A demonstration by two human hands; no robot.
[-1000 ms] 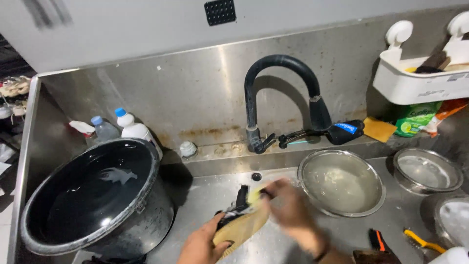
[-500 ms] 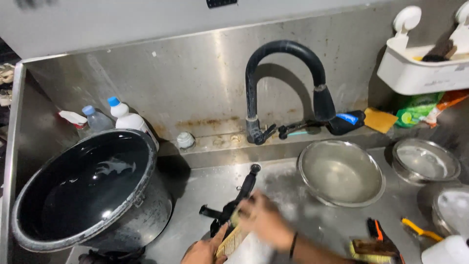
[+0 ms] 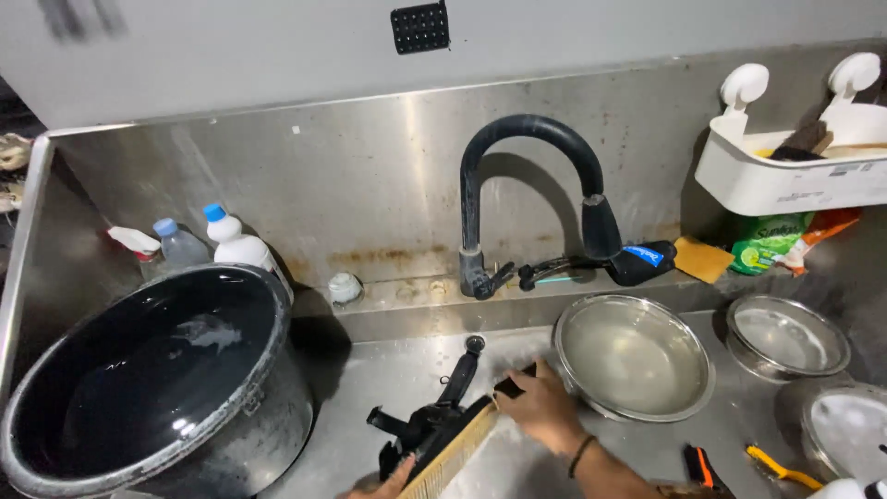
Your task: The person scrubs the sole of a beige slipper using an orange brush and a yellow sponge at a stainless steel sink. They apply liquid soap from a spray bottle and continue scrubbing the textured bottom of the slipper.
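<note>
**Operator A:** While the head view looks down into the steel sink [image 3: 370,370], report the position of each hand.

**Operator B:** Right hand [image 3: 545,407]: palm down, fingers curled over the upper end of the black-framed sieve [image 3: 443,434], gripping its dark rim. Left hand [image 3: 383,480]: only the fingertips show at the bottom edge, touching the lower end of the same item. Whether that hand is clasped or flat cannot be determined.

**Operator A:** Location and attitude of the sieve?

**Operator B:** On the sink floor, tilted, between the large black pot [image 3: 148,379] on the left and the steel bowl [image 3: 633,356] on the right. A tan mesh face is turned toward the camera; a black handle runs up toward the faucet [image 3: 527,203].

**Operator A:** Surrounding items?

**Operator B:** The pot holds dark water. Behind it stand a white bottle [image 3: 245,249] and a clear bottle [image 3: 180,245], both blue-capped. A second steel bowl [image 3: 785,337] sits right of the first, well apart from the hands. A white caddy [image 3: 785,176] hangs on the back wall by suction cups. An orange-handled tool [image 3: 781,467] lies near the lower right corner.
</note>
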